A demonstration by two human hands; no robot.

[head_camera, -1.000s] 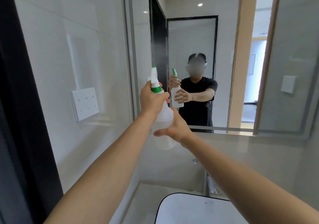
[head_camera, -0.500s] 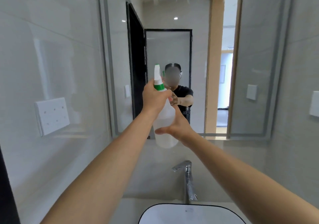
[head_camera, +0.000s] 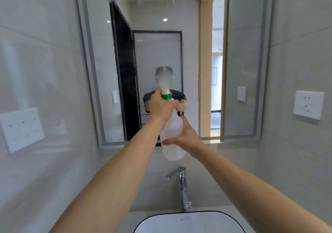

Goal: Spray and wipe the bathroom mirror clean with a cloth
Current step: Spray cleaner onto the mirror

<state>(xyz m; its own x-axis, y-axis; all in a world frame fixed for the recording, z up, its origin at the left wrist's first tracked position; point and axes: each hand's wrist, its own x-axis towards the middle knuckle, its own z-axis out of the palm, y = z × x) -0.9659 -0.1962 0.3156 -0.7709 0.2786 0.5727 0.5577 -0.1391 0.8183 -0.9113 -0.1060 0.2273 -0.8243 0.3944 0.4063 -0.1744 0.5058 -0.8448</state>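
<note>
Translucent white plastic spray bottle with green collar (head_camera: 172, 134) held upright at frame centre, before large rectangular grey-framed wall mirror (head_camera: 242, 71). Left hand (head_camera: 162, 107) clamped round bottle neck and trigger; nozzle blurred by mist cloud at 12 o'clock of hand. Right hand (head_camera: 185, 136) curled against bottle body at 4 o'clock of left hand, thumb laid across front. Chrome tap (head_camera: 181, 184) seen at 6 o'clock below bottle, white basin (head_camera: 188, 222) beneath. White wall sockets seen at 3 o'clock (head_camera: 308, 107) and 9 o'clock (head_camera: 21, 129).
</note>
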